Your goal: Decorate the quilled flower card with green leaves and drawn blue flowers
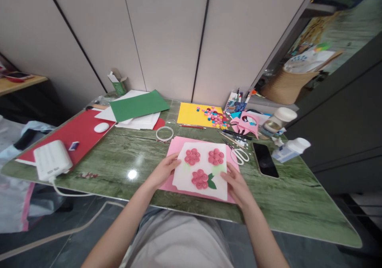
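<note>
Between my two hands is a white sheet of paper (pixel 185 179) bearing three pink flowers made of small rolled coils. A pair of dark green leaves (pixel 211 182) sits beside the lowest flower (pixel 199 179). My left hand (pixel 162 171) grips the sheet's left edge, thumb on top. At the right edge my right hand (pixel 238 183) pinches it the same way. Under the white sheet lies pink paper (pixel 173 144), resting on the green table. White-handled scissors (pixel 240 155) lie just beyond my right hand.
Yellow paper (pixel 188 113) with many small coils (pixel 217 118) lies at the back. A phone (pixel 265 160) and white bottles (pixel 291 150) stand to the right. Leftward are a tape roll (pixel 164 134), green paper (pixel 140 105), red paper (pixel 80 136) and a corded white power bank (pixel 53 160).
</note>
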Available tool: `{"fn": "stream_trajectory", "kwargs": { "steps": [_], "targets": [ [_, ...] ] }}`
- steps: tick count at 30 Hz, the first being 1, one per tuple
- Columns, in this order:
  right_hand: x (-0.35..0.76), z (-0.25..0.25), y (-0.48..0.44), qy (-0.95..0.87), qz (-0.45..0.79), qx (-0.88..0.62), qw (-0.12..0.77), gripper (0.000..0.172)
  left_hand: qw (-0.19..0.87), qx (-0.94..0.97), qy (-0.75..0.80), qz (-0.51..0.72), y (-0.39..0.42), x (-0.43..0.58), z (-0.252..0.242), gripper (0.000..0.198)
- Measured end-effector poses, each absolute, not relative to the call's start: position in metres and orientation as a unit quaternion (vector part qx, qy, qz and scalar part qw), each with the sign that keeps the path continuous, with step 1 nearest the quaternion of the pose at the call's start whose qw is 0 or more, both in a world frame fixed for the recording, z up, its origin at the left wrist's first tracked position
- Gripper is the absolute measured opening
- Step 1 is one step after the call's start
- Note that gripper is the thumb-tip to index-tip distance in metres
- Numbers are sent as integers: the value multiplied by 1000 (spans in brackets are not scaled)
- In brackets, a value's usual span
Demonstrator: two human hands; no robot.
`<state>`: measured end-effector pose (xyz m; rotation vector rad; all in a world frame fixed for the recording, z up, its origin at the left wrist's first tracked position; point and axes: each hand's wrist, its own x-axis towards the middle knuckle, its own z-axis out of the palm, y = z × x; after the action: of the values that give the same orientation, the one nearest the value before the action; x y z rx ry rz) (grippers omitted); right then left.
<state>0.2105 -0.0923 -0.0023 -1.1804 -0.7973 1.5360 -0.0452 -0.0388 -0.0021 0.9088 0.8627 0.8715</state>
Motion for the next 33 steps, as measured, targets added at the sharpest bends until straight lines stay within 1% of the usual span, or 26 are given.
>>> {"fn": "stream_trajectory", "kwargs": {
  "steps": [4,8,14,18,24,30,33],
  "targets": [
    [203,-8,-90,-334,631,-493,496,47,730,403,390,390,-44,-39,-8,48],
    [201,-14,-88,-337,619,-505,498,45,731,387,399,397,-44,-38,-13,46],
    [198,-18,-85,-331,612,-507,509,40,727,378,387,424,-48,-35,-9,45],
    [197,-18,-82,-333,596,-517,516,44,730,395,361,425,-52,-31,-5,49],
    [196,-19,-79,-346,594,-518,509,55,733,382,357,435,-53,-29,-9,50],
    [196,-21,-79,-374,563,-529,514,53,735,379,359,433,-55,-30,-10,49],
    [194,-21,-81,-375,560,-534,511,55,733,378,361,436,-55,-30,-13,50]
  ]
}}
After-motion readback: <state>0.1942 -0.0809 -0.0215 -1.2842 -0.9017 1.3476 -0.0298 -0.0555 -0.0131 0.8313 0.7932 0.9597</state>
